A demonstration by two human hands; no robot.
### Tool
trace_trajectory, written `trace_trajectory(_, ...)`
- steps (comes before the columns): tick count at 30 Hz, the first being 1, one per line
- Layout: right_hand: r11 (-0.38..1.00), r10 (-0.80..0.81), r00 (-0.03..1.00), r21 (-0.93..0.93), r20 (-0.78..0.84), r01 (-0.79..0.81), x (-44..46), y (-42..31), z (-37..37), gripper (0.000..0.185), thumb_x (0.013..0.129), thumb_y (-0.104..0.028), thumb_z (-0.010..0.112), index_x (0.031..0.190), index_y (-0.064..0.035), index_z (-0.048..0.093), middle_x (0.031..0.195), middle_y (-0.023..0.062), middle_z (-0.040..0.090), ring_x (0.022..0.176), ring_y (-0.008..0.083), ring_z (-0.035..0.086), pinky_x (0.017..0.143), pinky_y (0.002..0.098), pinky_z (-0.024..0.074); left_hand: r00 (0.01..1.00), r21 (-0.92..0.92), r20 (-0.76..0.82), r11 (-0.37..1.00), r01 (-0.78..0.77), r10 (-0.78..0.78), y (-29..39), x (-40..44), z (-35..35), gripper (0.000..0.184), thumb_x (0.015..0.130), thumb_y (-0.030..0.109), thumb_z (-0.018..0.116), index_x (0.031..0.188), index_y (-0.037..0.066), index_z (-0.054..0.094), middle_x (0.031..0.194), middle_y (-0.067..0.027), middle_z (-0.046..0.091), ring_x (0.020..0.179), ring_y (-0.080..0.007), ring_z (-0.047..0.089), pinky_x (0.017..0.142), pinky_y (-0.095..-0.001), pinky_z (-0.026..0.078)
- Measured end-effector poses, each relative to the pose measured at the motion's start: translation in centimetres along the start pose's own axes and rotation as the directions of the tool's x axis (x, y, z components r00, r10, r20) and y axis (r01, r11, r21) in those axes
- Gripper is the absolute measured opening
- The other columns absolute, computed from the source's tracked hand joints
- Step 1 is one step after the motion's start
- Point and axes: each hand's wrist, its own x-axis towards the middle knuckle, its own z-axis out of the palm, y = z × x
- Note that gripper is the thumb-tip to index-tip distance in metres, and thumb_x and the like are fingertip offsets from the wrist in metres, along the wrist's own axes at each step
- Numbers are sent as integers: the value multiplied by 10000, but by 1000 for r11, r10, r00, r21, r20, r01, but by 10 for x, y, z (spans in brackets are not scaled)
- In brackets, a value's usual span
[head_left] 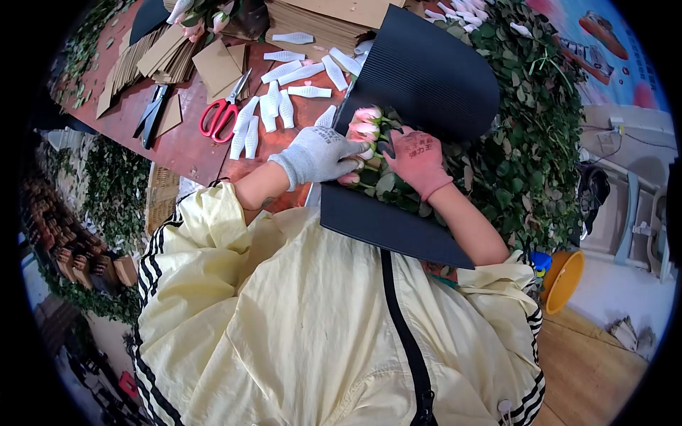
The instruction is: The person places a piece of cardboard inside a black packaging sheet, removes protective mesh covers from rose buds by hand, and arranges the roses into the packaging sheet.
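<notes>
Pink roses [365,126] with green leaves lie on a black corrugated sheet [426,74], whose far end curls up and whose near flap [391,226] lies close to my body. My left hand [317,155], in a grey-white glove, is at the left side of the blooms, with its fingers bent against the flowers. What its fingertips hold is hidden. My right hand [418,162], in a pink glove, rests over the stems and leaves just right of the blooms, its fingers curled among them and partly hidden.
On the red table [192,145] lie white foam sleeves [310,91], red-handled scissors [219,119], black scissors [150,116] and brown cards [214,69]. Cardboard [320,25] is stacked at the back. Leafy stems [526,135] are piled at right, near a yellow bucket [563,282].
</notes>
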Motion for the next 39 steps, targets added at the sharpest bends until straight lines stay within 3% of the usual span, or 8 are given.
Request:
trace_trajectory(9,993,-88,993,-66,79,93,12,-1,4,290,778,-344,615,927,-99,568,896,61,602,825,230,615,678,373,487,1000,-27,8,1000,-1,1,2,2,-4,389,864,362,516,1214,206,582,830,-122,657,792,-302,635,697,-414,487)
trace_trajectory(11,996,-87,994,-27,61,89,10,3,-1,288,774,-338,614,926,-98,568,889,64,602,811,235,615,667,372,487,993,-148,-32,983,105,-110,11,9,-11,331,862,387,493,1096,194,623,855,-105,663,828,-297,634,905,-439,420)
trace_trajectory(16,999,4,988,35,-155,2,12,0,-36,277,752,-302,623,922,-93,562,867,72,612,788,244,623,635,379,492,976,40,28,976,213,-214,13,23,-5,328,866,397,470,1051,172,621,849,-104,665,817,-290,635,832,-448,454)
trace_trajectory(21,998,9,1000,-56,-17,-9,18,3,-11,232,753,-256,611,907,-94,549,840,61,614,786,236,626,616,371,487,976,117,29,970,212,-217,16,29,-8,332,863,397,465,1055,174,619,851,-106,667,832,-289,637,750,-451,478)
trace_trajectory(23,997,-60,992,-58,-109,54,15,1,-11,128,780,-147,507,856,-85,591,750,59,613,718,227,624,592,341,479,967,141,41,959,244,-252,21,25,-10,326,855,394,471,1038,174,629,853,-110,667,850,-286,639,741,-439,483)
trace_trajectory(26,960,-213,958,-225,-192,168,18,4,18,105,776,-125,521,827,-89,605,740,60,620,719,218,630,588,322,484,960,130,58,955,266,-275,20,27,-8,316,847,387,477,1016,170,633,843,-118,665,842,-288,641,736,-444,484)
trace_trajectory(37,972,-145,987,-194,-66,130,17,0,1,111,785,-124,522,809,-95,626,784,62,639,746,204,647,603,315,500,978,90,-24,974,210,-208,15,31,-6,295,846,368,482,938,136,638,821,-124,665,797,-300,644,708,-438,491)
trace_trajectory(39,998,-4,999,-59,-36,2,20,3,-6,104,786,-125,520,790,-94,620,786,65,645,743,211,655,596,323,507,975,95,-4,970,222,-223,16,30,-7,293,849,368,482,942,138,637,826,-122,666,802,-298,643,705,-436,491)
